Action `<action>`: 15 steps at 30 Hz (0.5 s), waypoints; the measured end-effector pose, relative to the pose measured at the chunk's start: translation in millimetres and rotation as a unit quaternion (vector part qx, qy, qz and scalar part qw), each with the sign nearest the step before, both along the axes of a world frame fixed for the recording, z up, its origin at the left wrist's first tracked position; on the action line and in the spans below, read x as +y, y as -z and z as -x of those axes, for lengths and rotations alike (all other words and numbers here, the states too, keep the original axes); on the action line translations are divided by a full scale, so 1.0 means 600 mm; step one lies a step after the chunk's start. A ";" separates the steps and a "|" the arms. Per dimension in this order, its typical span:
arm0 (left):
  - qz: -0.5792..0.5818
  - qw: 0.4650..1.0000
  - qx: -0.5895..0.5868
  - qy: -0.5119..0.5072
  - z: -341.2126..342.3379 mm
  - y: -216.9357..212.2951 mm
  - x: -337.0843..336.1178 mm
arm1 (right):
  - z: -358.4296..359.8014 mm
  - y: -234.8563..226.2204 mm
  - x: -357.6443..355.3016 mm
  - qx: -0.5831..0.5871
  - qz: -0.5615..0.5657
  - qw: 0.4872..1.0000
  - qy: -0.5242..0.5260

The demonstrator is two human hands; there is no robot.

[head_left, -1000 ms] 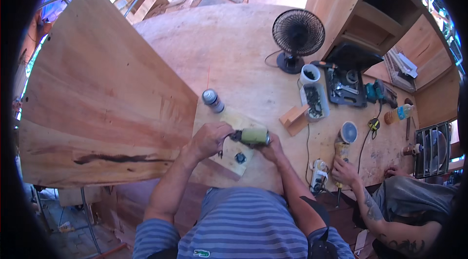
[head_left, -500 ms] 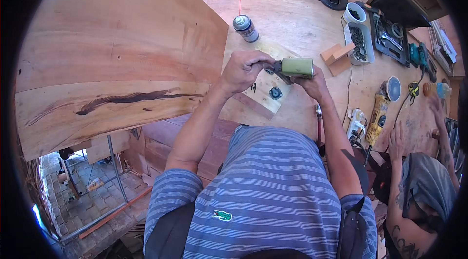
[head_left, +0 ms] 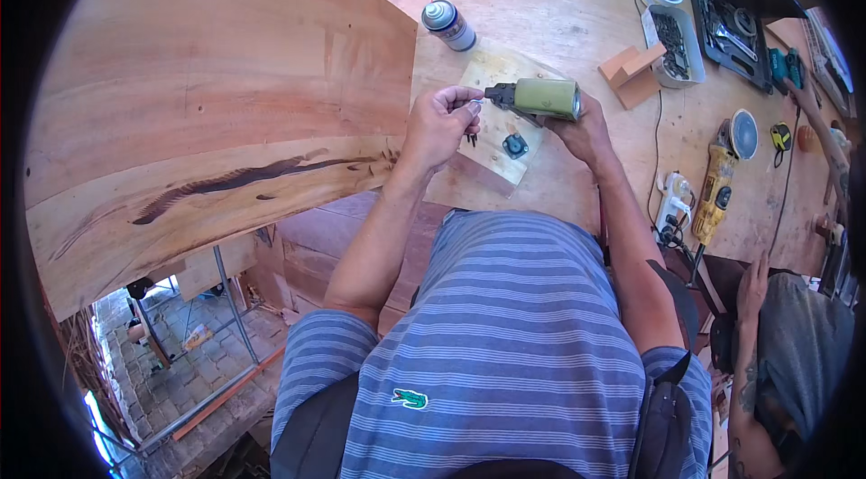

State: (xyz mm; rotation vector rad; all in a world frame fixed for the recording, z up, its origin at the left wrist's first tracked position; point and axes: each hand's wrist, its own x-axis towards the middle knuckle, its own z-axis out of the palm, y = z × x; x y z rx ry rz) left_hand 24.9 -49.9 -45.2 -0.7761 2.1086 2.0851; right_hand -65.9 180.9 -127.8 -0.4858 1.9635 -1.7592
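Note:
My right hand (head_left: 582, 132) is wrapped round an olive-green, rounded tool body (head_left: 548, 97) with a black nose piece (head_left: 501, 95) pointing left. Close to that nose, the fingers of my left hand (head_left: 437, 125) are pinched together. A small pale bit shows at their tips, too tiny to name. Below the tool lies a wooden board (head_left: 492, 64) on the bench. On it rest a dark square cap (head_left: 515, 146) with holes at its corners and several short black screws (head_left: 472, 139), partly beside my left fingers.
A spray can (head_left: 448, 25) with a thin red straw stands beyond the board. Rightward are joined wood blocks (head_left: 631, 73), a tub of dark pieces (head_left: 672, 46), a yellow angle grinder (head_left: 717, 181) and a power strip (head_left: 674, 199). A co-worker's hand (head_left: 803, 96) reaches near a teal power tool.
My left hand has drawn back slightly from the nose piece and now pinches a small pale bit. The view has shifted. The co-worker's arm has moved toward the teal tool.

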 end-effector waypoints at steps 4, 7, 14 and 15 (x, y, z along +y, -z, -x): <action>0.172 0.985 0.011 0.008 0.003 -0.005 0.022 | -0.006 -0.003 -0.002 0.002 0.024 1.000 0.004; 0.259 0.966 0.015 0.017 0.003 -0.014 0.035 | -0.013 0.001 -0.005 0.018 0.031 0.999 0.023; 0.407 0.910 0.065 0.050 0.002 -0.022 0.041 | -0.022 0.001 -0.006 0.054 0.025 0.997 0.044; 0.405 0.911 0.061 0.051 0.003 -0.020 0.039 | -0.023 0.000 -0.007 0.059 0.027 0.997 0.046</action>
